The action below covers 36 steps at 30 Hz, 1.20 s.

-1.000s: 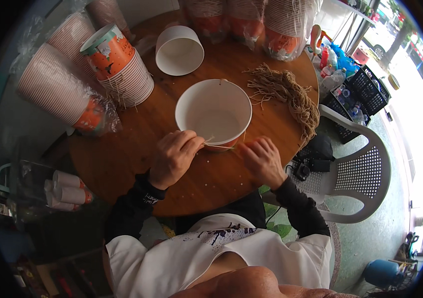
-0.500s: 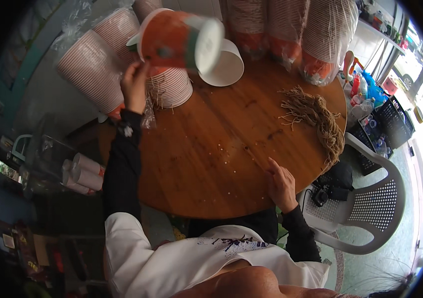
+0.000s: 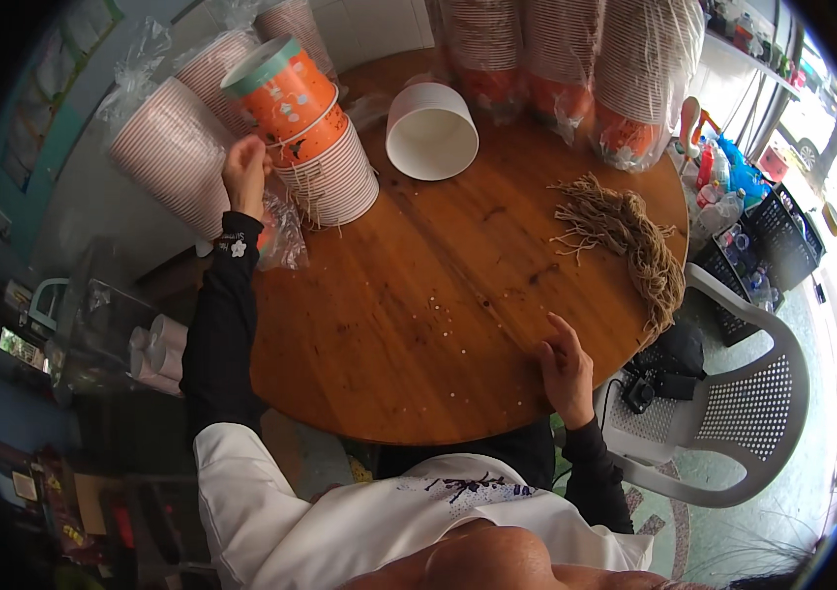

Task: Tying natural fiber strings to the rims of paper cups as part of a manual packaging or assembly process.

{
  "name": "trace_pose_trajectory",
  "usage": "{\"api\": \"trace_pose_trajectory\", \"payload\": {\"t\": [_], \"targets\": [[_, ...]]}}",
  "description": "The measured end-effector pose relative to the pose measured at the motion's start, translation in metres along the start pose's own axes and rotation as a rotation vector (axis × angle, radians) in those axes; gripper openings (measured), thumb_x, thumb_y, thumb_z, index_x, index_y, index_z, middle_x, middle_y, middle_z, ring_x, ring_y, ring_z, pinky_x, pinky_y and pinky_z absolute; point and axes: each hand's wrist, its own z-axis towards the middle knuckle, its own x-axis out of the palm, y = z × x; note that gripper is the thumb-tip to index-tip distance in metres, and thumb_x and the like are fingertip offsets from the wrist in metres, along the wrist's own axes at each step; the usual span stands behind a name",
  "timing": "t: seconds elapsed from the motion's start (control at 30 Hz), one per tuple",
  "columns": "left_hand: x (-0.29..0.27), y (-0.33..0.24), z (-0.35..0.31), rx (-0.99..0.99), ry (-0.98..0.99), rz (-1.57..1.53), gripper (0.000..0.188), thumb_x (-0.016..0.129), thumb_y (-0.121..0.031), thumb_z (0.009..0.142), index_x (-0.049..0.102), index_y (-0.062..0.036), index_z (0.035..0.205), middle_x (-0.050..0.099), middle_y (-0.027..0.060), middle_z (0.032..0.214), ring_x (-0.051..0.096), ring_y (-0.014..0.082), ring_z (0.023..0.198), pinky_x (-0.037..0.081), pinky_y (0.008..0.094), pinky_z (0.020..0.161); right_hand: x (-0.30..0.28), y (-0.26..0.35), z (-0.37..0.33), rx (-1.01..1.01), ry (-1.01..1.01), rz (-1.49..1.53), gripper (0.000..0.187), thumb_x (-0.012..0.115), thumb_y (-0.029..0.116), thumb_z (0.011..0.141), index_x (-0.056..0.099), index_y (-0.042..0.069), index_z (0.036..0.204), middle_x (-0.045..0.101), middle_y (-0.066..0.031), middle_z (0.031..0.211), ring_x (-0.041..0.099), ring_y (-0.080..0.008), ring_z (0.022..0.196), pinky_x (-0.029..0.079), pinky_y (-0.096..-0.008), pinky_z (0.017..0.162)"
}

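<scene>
My left hand (image 3: 245, 175) is at the left side of a stack of paper buckets (image 3: 335, 187), its fingers curled together; what they hold, if anything, I cannot make out. On top of that stack sits an orange paper bucket (image 3: 291, 93) with a green band, bottom up and tilted. Thin strings hang down the stack's side. To its right a white paper bucket (image 3: 432, 133) lies with its mouth facing me. Over the table's near right edge, my right hand (image 3: 566, 372) is open with fingers apart, holding nothing.
Plastic-wrapped bucket stacks stand at the far left (image 3: 171, 147) and far right (image 3: 650, 79). A bundle of brown string (image 3: 625, 236) lies along the right edge of the round wooden table (image 3: 389, 305). A grey plastic chair (image 3: 748, 418) and black crates (image 3: 777, 241) are at the right.
The orange bucket, blurred in the air above the stack earlier, now sits on top of it. My left hand has moved slightly left; my right hand's fingers have lifted and spread.
</scene>
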Motion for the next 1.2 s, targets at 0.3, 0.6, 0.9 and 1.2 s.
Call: {"api": "trace_pose_trajectory", "payload": {"t": [0.3,0.6,0.9,1.2], "targets": [[0.023,-0.059,0.052,0.882,-0.047,0.715,0.049,0.063,-0.020,0.091,0.049,-0.0057,0.136,0.054,0.0206,0.128,0.049,0.0376,0.120,0.042,0.0432,0.100,0.004,-0.005,0.000,0.064,-0.010,0.052,0.039,0.059,0.004,0.090,0.055,0.008,0.128,0.065,-0.0088,0.081,0.060,-0.0177,0.066,0.049,-0.0285,0.065],[0.026,-0.031,0.034,0.787,0.104,0.780,0.053,0.065,-0.019,0.089,0.048,-0.0121,0.138,0.044,0.0203,0.141,0.039,0.0422,0.132,0.037,0.0485,0.108,0.004,-0.009,0.000,0.051,0.008,0.043,0.037,0.059,0.004,0.090,0.056,0.007,0.127,0.065,-0.0101,0.082,0.061,-0.0195,0.067,0.049,-0.0296,0.066],[0.141,-0.002,-0.042,0.867,0.363,0.620,0.047,0.066,-0.005,0.082,0.055,-0.0074,0.127,0.054,0.0152,0.128,0.053,0.0337,0.119,0.044,0.0401,0.099,0.000,-0.004,0.003,0.070,-0.017,0.024,0.030,0.059,0.003,0.090,0.060,0.005,0.120,0.064,-0.0088,0.077,0.061,-0.0151,0.067,0.048,-0.0267,0.064],[0.202,0.079,-0.017,0.599,0.212,0.738,0.027,0.068,-0.008,0.082,0.051,-0.0082,0.102,0.060,0.0147,0.100,0.060,0.0370,0.094,0.049,0.0462,0.075,0.002,-0.006,0.006,0.096,-0.039,0.151,0.026,0.058,0.002,0.090,0.061,0.003,0.116,0.065,-0.0078,0.079,0.063,-0.0112,0.073,0.049,-0.0249,0.067]]}}
